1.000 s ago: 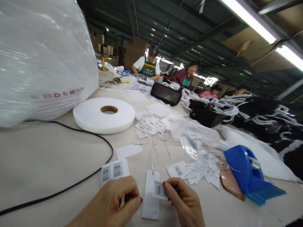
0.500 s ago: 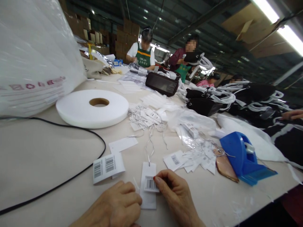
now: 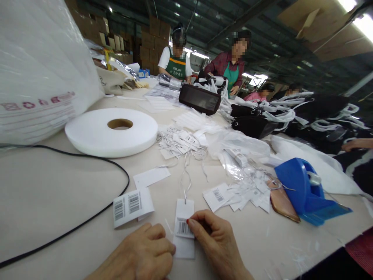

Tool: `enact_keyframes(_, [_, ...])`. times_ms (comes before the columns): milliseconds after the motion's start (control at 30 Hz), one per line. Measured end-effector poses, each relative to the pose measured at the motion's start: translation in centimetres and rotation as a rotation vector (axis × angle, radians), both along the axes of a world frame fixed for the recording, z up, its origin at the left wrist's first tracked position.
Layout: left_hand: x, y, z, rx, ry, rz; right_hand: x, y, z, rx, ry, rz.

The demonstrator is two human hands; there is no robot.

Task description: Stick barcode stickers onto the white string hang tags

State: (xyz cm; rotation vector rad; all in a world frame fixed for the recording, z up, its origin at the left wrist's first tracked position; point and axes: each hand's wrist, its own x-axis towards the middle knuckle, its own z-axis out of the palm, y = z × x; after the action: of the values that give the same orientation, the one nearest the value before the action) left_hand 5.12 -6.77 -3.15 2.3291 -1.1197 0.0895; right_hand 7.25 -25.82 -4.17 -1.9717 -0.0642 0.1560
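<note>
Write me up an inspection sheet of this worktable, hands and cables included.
Surface: pale tabletop, small clear scraps toward its right edge
Job's things: barcode label over strung white tag
Clutter: white roll, tag pile, blue dispenser
Hands: right hand touches the label; left hand close beside the tag
Cables: black cord looping across the left; type unclear
Surroundings: people in green aprons, black bags, stacked cartons

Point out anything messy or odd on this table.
Nothing looks clearly damaged or spilled. The strung tags beside the white roll lie in a jumbled heap, strings tangled, and the barcode sheet near the left hand looks folded, not flat.
</note>
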Motion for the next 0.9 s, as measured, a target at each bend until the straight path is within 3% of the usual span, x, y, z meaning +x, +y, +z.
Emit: enact_keyframes(900, [0.51,-0.13,-0.13,0.019,-0.006,0.007,0.23,-0.22,-0.67,-0.172,-0.128,0.072])
